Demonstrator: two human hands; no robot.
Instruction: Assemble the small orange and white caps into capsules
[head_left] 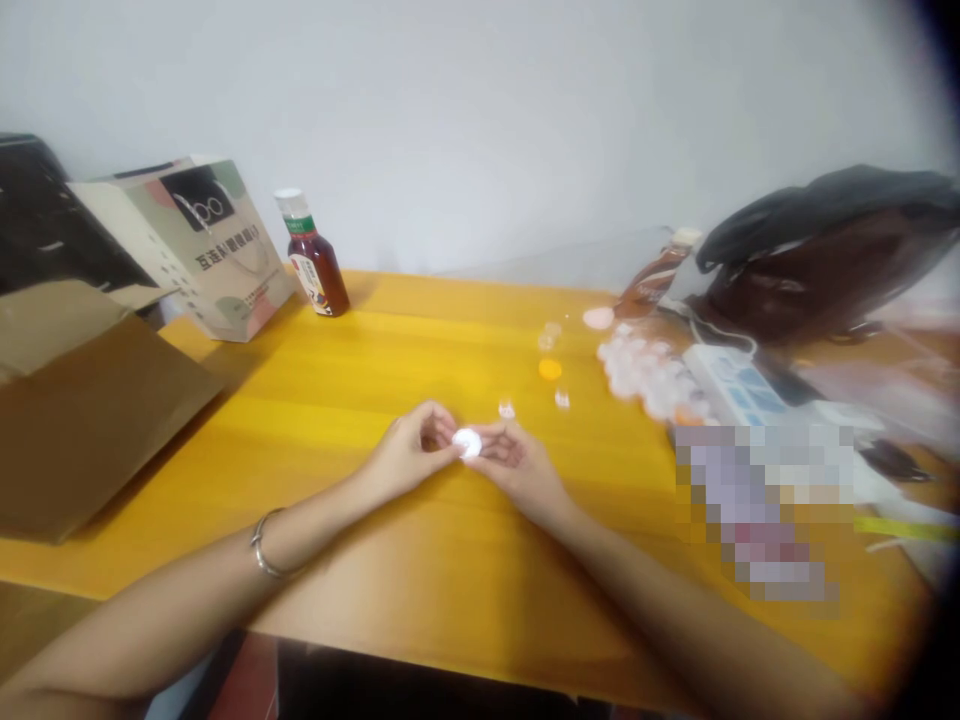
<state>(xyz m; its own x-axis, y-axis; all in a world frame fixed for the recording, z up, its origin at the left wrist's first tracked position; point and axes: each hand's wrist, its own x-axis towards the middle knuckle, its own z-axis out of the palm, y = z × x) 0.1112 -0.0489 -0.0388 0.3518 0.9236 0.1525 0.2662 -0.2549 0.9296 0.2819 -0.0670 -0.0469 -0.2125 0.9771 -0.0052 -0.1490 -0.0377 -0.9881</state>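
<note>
A small round white piece (468,443) is pinched between my two hands above the middle of the wooden table (360,390). My left hand (409,450) grips its left side with thumb and fingertips, and my right hand (525,470) grips its right side. What the piece is made for I cannot tell; it looks like a smooth disc. Just beyond my right hand lie a small white figure-shaped piece (507,409) and a similar one (562,399). Farther back are a flat orange disc (550,369) and a blurred clear piece (550,336).
A cardboard box (97,430), a paper bag (225,255) and a reddish-brown bottle (319,265) stand at the left. On the right are several pale round pieces in a cluster (652,375), a cola bottle (656,270), a dark bag (817,260) and a pixelated patch (757,510).
</note>
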